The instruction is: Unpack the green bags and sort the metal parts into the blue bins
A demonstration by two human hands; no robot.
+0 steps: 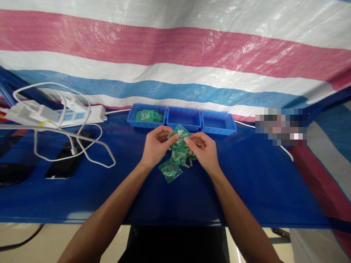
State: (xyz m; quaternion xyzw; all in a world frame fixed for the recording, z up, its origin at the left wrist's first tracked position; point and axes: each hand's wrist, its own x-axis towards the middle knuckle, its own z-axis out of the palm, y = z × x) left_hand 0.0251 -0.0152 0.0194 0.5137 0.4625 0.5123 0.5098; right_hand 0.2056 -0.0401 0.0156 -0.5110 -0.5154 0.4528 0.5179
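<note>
Between my two hands is a small green plastic bag (179,130), pinched by its edges above the table. My left hand (157,145) grips its left side with thumb and fingers. On the right side my right hand (203,149) pinches it the same way. Below lie several more green bags (170,171) with small pieces inside, partly hidden by the held one. A few small metallic pieces (191,162) lie loose beside them. Just behind my hands, the left blue bin (133,122) holds several green bags (149,115).
To the right of that bin stand a middle blue bin (183,128) and a right blue bin (219,128). A white power strip (95,114), tangled white cables (109,149) and a black phone (65,160) occupy the left of the blue table (246,190). Striped sheeting (175,47) hangs behind.
</note>
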